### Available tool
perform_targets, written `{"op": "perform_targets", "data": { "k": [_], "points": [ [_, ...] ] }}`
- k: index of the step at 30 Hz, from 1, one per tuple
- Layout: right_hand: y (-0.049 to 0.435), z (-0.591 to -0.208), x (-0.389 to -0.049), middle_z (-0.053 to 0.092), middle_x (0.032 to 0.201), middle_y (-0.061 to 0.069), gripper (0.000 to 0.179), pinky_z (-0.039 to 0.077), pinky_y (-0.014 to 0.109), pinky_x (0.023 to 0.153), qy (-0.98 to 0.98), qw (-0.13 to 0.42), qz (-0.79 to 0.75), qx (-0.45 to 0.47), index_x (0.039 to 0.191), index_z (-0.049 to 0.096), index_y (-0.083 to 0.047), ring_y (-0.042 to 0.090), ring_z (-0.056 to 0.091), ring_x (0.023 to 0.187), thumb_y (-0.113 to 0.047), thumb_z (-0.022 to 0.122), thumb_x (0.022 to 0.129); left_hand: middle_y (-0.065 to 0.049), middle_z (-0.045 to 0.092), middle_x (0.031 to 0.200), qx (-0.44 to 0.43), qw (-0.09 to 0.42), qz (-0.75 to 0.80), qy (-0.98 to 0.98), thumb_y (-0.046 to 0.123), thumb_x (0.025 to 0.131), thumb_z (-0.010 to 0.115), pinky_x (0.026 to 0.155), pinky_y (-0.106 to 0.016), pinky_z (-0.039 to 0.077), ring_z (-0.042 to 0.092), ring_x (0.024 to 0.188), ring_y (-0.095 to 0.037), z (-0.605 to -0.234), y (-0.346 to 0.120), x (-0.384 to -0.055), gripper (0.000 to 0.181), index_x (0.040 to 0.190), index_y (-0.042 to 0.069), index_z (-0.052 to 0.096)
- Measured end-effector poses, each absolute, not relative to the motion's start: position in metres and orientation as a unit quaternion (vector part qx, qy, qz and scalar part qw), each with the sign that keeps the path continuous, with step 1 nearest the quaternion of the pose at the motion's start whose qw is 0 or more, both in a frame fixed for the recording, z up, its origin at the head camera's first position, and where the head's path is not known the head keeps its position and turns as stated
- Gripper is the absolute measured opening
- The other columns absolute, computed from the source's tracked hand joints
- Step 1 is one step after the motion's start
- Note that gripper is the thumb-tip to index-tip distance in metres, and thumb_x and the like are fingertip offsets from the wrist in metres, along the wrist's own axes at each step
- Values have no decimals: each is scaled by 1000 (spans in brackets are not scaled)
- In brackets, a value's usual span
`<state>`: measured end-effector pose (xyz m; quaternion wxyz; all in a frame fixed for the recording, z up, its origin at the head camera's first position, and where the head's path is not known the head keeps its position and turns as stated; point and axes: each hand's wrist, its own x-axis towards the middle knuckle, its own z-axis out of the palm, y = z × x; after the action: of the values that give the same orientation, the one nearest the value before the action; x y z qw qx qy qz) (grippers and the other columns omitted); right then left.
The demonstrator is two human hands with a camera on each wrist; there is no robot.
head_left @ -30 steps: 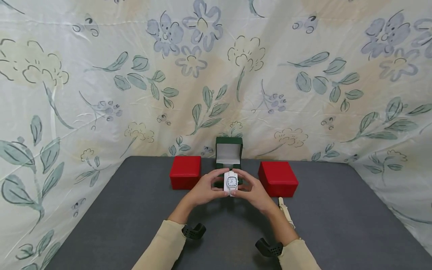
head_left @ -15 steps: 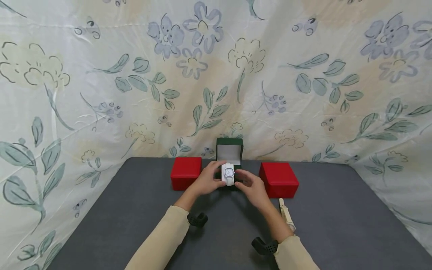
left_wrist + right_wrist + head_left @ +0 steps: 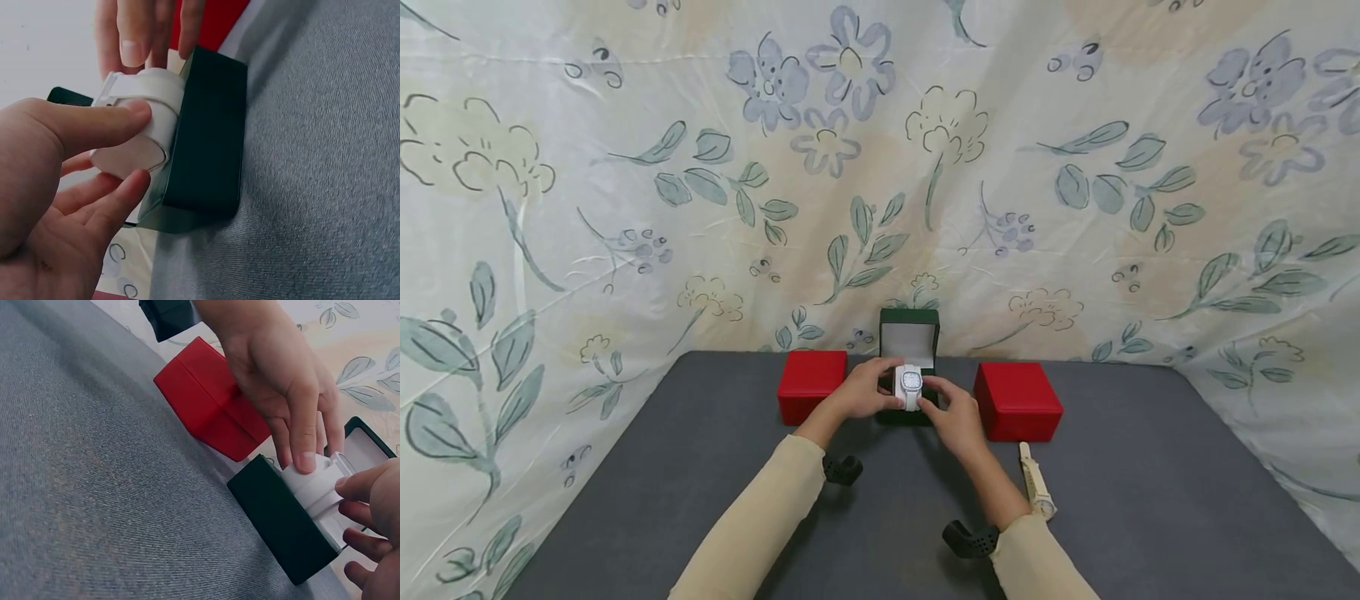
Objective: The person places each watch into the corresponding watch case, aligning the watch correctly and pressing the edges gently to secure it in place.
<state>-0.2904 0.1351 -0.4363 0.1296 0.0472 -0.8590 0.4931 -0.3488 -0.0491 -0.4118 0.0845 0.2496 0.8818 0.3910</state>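
Observation:
A white wristwatch (image 3: 912, 380) is wrapped round a white cushion (image 3: 125, 156). My left hand (image 3: 863, 390) grips the two from the left, and its thumb lies on the strap in the left wrist view. They sit partly inside the mouth of a dark green watch box (image 3: 281, 519), whose pale-lined lid (image 3: 909, 337) stands raised behind. On the other side, my right hand (image 3: 957, 412) has its thumb and fingers at the watch's edge; in the right wrist view the thumb (image 3: 353, 485) touches it while the other fingers are spread apart.
Closed red boxes flank the green one, a left box (image 3: 812, 385) and a right box (image 3: 1018, 402). A cream-strapped watch (image 3: 1034, 483) lies near my right forearm. The dark grey tabletop (image 3: 700, 500) ends at a floral curtain (image 3: 625, 208).
Both hands have moved away from me with the white watch, now down at the green box. My right hand came off the watch's edge and is back against it.

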Motion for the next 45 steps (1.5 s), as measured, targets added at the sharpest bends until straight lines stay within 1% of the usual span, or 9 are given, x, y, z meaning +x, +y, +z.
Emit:
{"op": "perform_targets", "data": {
  "k": [6,12,19,24,30,33,37,40,45],
  "points": [
    [133,-438,-292,67,124,11,36,47,51,101,-867,153,473,32,120,67,-11,31,59,120,-16,73,86,-15,58,133,239,92,378,890,14,82,77,93,-36,55,61,115,-27,-408,-46,-350,65,140,10,47],
    [129,-443,-294,66,125,11,36,44,53,104,-872,156,464,16,119,67,-14,31,57,123,-17,74,85,-17,52,138,240,67,319,914,16,83,76,106,-46,44,52,123,-30,-405,-41,-348,61,137,5,52],
    [126,-450,-297,56,139,13,34,36,54,111,-882,150,447,10,118,67,-7,34,48,132,-12,73,85,-13,61,129,218,56,320,920,17,82,77,103,-45,47,55,118,-30,-408,-37,-346,51,128,7,59],
    [126,-449,-299,48,146,16,33,33,57,111,-883,142,446,11,117,67,-4,38,44,136,-12,71,86,-12,59,135,209,51,287,934,21,84,75,109,-49,40,50,127,-30,-407,-34,-345,51,130,10,61],
    [128,-451,-299,42,150,18,34,32,58,112,-884,139,447,3,119,66,-2,40,40,138,-17,70,88,-15,55,139,216,46,270,937,20,87,71,110,-48,40,49,129,-31,-403,-30,-344,48,132,6,59],
    [129,-453,-298,44,148,19,39,33,57,111,-879,144,455,-5,121,64,-3,40,41,137,-18,72,87,-15,56,137,185,29,301,935,19,91,65,107,-48,43,52,127,-30,-399,-30,-342,43,131,4,59],
    [131,-457,-297,49,143,20,48,37,55,109,-874,137,465,-13,128,59,-5,39,47,132,-20,74,85,-14,64,122,110,-30,367,923,20,93,60,95,-44,52,59,110,-28,-390,-31,-344,35,124,3,60],
    [132,-459,-296,55,137,21,54,40,54,106,-873,127,471,-17,132,55,-8,37,52,127,-21,75,84,-13,65,113,52,-63,403,911,27,94,59,87,-42,54,60,99,-27,-383,-32,-350,36,122,4,57],
    [132,-460,-295,57,133,22,59,40,54,105,-868,118,483,-12,137,51,-8,37,53,124,-20,75,83,-18,59,127,1,-58,446,893,42,97,50,95,-47,50,57,112,-32,-371,-31,-361,54,133,2,46]
  ]
}}
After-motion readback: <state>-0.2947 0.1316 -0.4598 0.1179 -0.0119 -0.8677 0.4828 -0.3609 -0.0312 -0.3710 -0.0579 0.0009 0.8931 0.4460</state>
